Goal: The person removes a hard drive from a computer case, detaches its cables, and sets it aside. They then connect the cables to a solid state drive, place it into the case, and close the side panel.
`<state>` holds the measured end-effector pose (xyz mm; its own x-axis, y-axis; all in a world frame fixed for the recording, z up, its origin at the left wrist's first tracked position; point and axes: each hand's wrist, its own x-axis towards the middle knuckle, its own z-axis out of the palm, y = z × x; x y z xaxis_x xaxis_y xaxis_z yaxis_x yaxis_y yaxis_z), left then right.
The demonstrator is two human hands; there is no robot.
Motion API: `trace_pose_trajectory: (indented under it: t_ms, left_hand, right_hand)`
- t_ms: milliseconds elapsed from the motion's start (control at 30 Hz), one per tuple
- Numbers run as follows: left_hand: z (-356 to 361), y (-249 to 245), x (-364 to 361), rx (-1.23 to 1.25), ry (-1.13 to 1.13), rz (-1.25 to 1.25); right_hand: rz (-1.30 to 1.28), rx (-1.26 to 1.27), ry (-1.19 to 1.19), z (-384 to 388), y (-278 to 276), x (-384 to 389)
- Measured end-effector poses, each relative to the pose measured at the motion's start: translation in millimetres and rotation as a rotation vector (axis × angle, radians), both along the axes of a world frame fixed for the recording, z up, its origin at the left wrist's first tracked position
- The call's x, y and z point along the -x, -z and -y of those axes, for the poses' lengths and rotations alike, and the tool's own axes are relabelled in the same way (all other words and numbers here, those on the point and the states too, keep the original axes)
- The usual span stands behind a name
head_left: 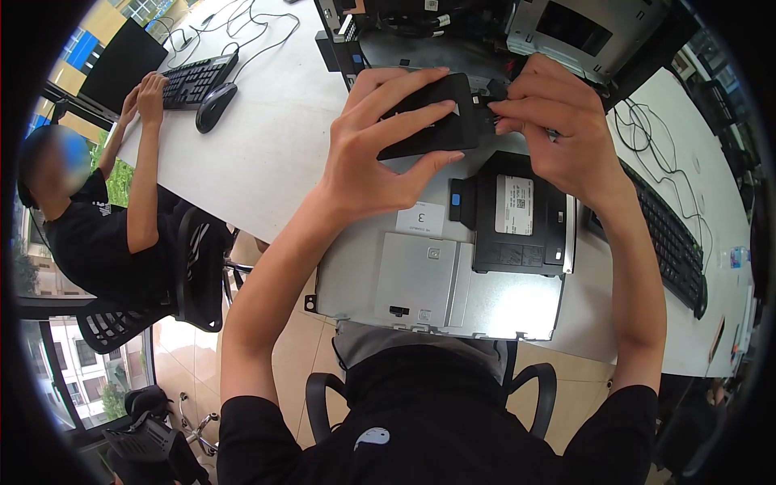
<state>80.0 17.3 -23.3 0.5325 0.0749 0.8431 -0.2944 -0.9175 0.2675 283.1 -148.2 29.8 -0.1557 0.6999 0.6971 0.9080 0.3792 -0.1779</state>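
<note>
My left hand (373,137) grips a flat black drive (446,133), which looks like a 2.5-inch SSD, by its long edges. At the drive's right end, my right hand (566,129) pinches a black cable connector (491,99). Whether the connector is fully seated cannot be made out. Just beyond both hands lies the open computer case (420,55), with dark cables inside. Below my right hand, a black plastic drive bracket (485,218) with a white label rests on a silver metal panel (509,307).
A card marked 3 (422,217) lies by the panel. Keyboards (198,81) (667,234) flank the work area, with a mouse (216,107) at left and loose cables (647,133) at right. Another person (105,218) sits at the left of the table.
</note>
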Motion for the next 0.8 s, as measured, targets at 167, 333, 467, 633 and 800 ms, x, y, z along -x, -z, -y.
trace_pose_trajectory:
  t_ms: [167, 333, 467, 633, 800]
  left_hand:
    - [-1.5, 0.4, 0.6, -0.016, -0.012, -0.003]
    - [-1.7, -2.5, -2.9, -0.037, -0.067, -0.018]
    - [-1.6, -4.5, -2.8, -0.048, -0.117, -0.005]
    - [-1.5, -9.0, -6.2, -0.234, -0.124, -0.011]
    - [-3.8, -20.5, -11.0, -0.489, -0.169, 0.000]
  right_hand:
    - [0.010, -0.026, -0.008, -1.2, 5.6, -2.7]
    - [0.014, -0.010, 0.044, 1.4, -1.7, -5.8]
    - [-0.051, 0.064, 0.148, 14.3, -21.4, -13.6]
    - [-0.124, 0.103, 0.190, 21.5, -27.4, -15.4]
    - [-0.215, 0.123, 0.229, 24.9, -37.0, -14.0]
